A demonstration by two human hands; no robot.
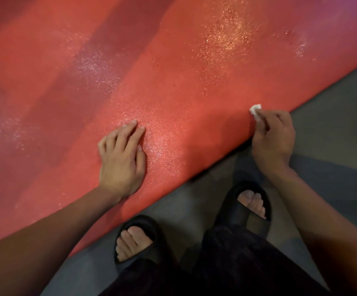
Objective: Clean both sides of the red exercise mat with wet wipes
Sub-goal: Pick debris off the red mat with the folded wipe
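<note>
Red mat (pixel 151 71) fills frame from 9 to 1 o'clock, flat on grey floor (pixel 327 133), wet sheen in patches. Left hand (pixel 122 159) at centre rests on mat, fingers lightly bent, holding nothing. Right hand (pixel 273 137), 3 o'clock, pinches crumpled white wipe (pixel 255 111) at mat's near edge. Black slides (pixel 246 212) at 6 o'clock.

One red mat (pixel 173 86), one white wipe (pixel 255 110), two hands, two black sandals.

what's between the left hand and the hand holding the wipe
Only bare, wet-glistening red mat lies between the left hand and the right hand gripping the wipe, per the head view.
</note>
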